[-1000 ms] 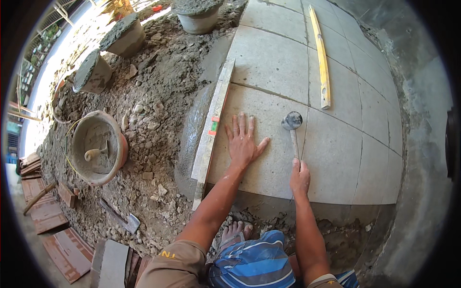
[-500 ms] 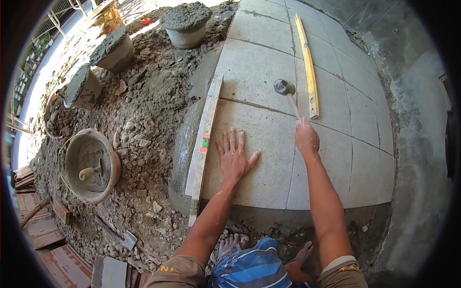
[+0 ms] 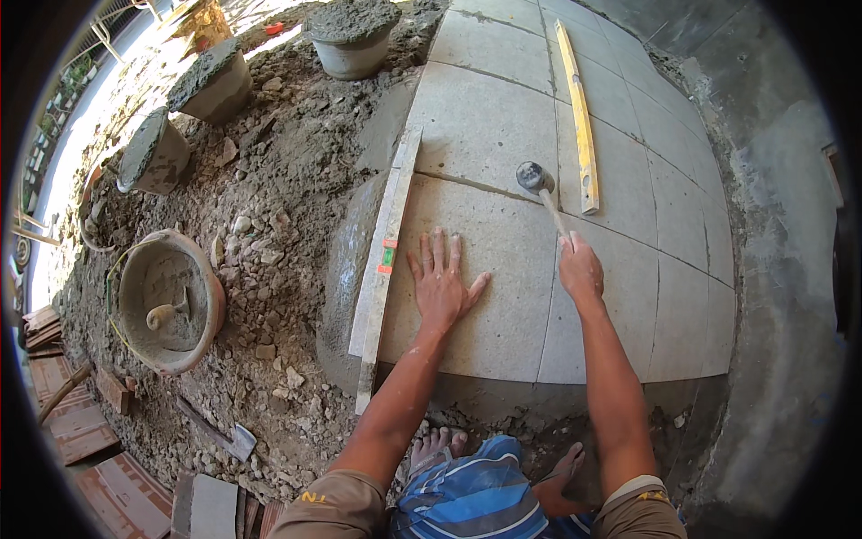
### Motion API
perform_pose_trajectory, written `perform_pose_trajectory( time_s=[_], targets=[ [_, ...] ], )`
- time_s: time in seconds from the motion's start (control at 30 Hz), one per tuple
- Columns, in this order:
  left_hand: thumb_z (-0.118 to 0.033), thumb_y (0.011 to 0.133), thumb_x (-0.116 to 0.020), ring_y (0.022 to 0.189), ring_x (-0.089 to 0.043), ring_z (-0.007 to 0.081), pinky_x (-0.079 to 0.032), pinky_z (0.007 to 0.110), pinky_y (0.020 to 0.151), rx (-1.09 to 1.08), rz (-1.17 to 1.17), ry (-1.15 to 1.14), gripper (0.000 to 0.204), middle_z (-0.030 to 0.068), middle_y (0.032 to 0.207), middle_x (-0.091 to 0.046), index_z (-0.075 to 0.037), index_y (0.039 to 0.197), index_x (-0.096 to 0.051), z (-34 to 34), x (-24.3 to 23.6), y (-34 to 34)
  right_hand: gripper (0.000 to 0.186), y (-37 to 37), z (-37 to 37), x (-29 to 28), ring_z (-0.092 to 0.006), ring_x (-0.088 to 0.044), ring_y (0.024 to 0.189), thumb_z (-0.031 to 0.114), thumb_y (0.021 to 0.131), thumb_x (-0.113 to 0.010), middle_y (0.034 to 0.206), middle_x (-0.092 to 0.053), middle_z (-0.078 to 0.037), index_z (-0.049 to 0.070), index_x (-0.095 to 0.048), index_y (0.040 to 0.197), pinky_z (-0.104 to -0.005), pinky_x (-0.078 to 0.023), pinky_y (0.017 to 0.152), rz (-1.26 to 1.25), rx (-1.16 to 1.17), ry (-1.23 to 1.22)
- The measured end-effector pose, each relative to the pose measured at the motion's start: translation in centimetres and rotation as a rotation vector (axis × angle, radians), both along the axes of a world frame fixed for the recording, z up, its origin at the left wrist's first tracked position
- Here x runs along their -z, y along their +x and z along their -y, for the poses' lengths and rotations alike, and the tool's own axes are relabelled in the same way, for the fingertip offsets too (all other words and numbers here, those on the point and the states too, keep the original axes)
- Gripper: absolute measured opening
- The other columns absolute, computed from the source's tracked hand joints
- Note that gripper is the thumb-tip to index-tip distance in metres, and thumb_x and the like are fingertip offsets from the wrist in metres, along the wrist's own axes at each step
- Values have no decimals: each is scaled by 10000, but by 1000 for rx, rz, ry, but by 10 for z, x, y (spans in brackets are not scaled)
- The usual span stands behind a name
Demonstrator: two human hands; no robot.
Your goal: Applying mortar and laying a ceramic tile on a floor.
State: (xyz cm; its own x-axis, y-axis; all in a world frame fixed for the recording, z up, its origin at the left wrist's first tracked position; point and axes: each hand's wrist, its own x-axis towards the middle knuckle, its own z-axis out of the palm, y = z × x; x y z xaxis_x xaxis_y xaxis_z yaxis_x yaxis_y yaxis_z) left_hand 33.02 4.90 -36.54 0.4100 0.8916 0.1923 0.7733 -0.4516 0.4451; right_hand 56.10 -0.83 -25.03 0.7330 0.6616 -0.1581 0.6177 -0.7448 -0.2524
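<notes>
My left hand (image 3: 442, 286) lies flat with fingers spread on a large grey tile (image 3: 498, 310). A pale spirit level (image 3: 395, 225) with a small green vial runs along that tile's left edge, just beside the hand. In my right hand (image 3: 582, 268), closed round the handle, is a mallet (image 3: 535, 179) with a dark rounded head. The head is over the tiles near a joint; I cannot tell whether it touches them. Farther up on the right, a long yellow spirit level (image 3: 577, 117) rests on other tiles.
To the left, a basin (image 3: 215, 314) holds wet mortar and a trowel (image 3: 166, 314). Mortar-filled buckets (image 3: 350, 58) stand farther back on rubble (image 3: 269, 225). A hoe-like tool (image 3: 235, 440) lies near stacked tiles (image 3: 126, 494) at lower left. A grey wall (image 3: 781, 225) borders the right.
The mallet head has shifted slightly down and right relative to the tile joints. My left hand stays flat on the tile. The whole view has shifted a little.
</notes>
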Motion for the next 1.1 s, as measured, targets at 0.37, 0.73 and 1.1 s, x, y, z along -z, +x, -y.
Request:
perform_pose_trajectory(
  time_s=[0.37,0.73,1.1],
  targets=[
    [-765,904,-521,1574,-152,420,-90,647,1238,25,-74,34,935,199,1689,-248,-114,1571,-447,3,4,4,475,-75,130,29,-466,-672,1073,396,1029,-544,1141,-714,-254,37,-633,1326,-494,-525,912,-218,23,250],
    [-767,908,-514,1574,-140,431,-80,633,1247,23,-116,33,954,210,1687,-246,-93,1577,-429,4,-2,6,466,-78,106,72,-458,-690,1026,359,1041,-546,1130,-712,-272,-18,-643,1297,-516,-544,880,-77,-25,457],
    [-743,899,-552,1568,-165,431,-104,653,1235,-12,-71,20,930,207,1677,-273,-96,1561,-455,3,0,4,463,-80,105,62,-478,-673,998,388,1049,-509,1055,-716,-266,13,-636,1290,-488,-524,870,-288,8,354]
  ],
)
